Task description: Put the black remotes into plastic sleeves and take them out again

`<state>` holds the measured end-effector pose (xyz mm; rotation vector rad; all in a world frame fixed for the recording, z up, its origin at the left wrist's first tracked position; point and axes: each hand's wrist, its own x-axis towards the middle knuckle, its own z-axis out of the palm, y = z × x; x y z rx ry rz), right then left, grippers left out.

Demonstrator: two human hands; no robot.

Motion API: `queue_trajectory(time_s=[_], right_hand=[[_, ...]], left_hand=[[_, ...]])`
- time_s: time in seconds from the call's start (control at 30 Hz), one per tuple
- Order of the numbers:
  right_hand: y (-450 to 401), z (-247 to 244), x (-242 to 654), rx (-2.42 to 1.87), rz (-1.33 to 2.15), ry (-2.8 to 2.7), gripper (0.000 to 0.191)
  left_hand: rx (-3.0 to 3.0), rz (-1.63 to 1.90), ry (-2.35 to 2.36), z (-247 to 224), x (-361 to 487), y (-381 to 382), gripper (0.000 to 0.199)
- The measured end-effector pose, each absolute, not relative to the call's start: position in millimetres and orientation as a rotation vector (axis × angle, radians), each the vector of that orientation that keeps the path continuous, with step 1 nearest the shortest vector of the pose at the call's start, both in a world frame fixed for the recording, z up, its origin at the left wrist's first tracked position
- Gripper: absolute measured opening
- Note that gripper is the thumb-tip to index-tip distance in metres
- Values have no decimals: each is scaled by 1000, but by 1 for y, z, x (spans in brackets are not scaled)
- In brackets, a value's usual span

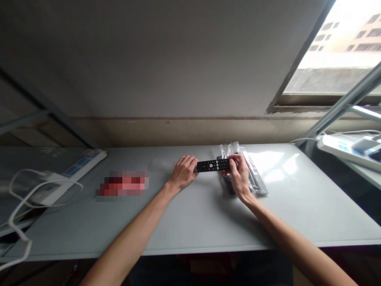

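Remote control: black, keypad toward the camera, held between the person's two hands in the farther half of the desktop; its right part lies across the view of the bagged items.
Power strip: white, at the far left, well apart from both hands.
Red item: between the strip and the left hand, too pixelated to identify.
Clear plastic: faint, just left of the left hand; whether that hand touches it cannot be told.
Left hand: fingers curled closed at the remote's left end, back of the hand toward the camera; the wrist comes in from the near left.
Long axis: left to right, nearly parallel to the near desk edge, the right end slightly farther from the person. It spans the gap from hand to hand, so neither is nearer: each is at an end.
Bagged items: dark, long pieces in clear wrapping, beneath and beside the right hand in this view; their exact kind is unclear.
Right hand: gripping the remote's right end, thumb on the near side and fingers at the far side.
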<state>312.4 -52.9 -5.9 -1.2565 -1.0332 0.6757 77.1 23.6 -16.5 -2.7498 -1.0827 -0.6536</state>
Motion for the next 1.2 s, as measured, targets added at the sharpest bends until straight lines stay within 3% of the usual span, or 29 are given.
queue_trajectory(time_s=[0.13, 0.27, 0.33, 0.47, 0.57, 0.63, 0.8, 0.87, 0.97, 1.1, 1.2], right_hand=[[-68, -7, 290, -1255, 674, -1325, 20], [-77, -10, 271, -1187, 549, -1611, 22], [-77, -12, 270, -1178, 539, -1597, 21], [-70, -15, 282, -1265, 572, -1372, 27], [-65, -11, 293, -1274, 635, -1144, 37], [-62, -6, 297, -1267, 636, -1024, 43], [-60, 1, 300, -1185, 689, -988, 43], [-63, 0, 298, -1147, 733, -1039, 38], [-72, -2, 291, -1174, 787, -1161, 31], [-83, -1, 286, -1219, 849, -1352, 37], [-83, 2, 287, -1214, 915, -1443, 39]], left_hand=[[-2722, -656, -1095, -17, 85, 19, 6], [-2793, -680, -929, -22, 102, 7, 13], [-2844, -746, -837, -22, 106, 3, 23], [-2869, -848, -756, -17, 102, 2, 63], [-2825, -850, -879, -10, 93, 4, 76], [-2795, -836, -1030, -7, 88, 6, 70], [-2758, -761, -1276, -8, 87, 4, 23], [-2767, -743, -1260, -9, 89, 1, 14], [-2774, -733, -1206, -10, 91, -5, 12], [-2769, -727, -1173, -6, 91, -13, 11], [-2819, -671, -1110, -3, 90, -15, 22]])
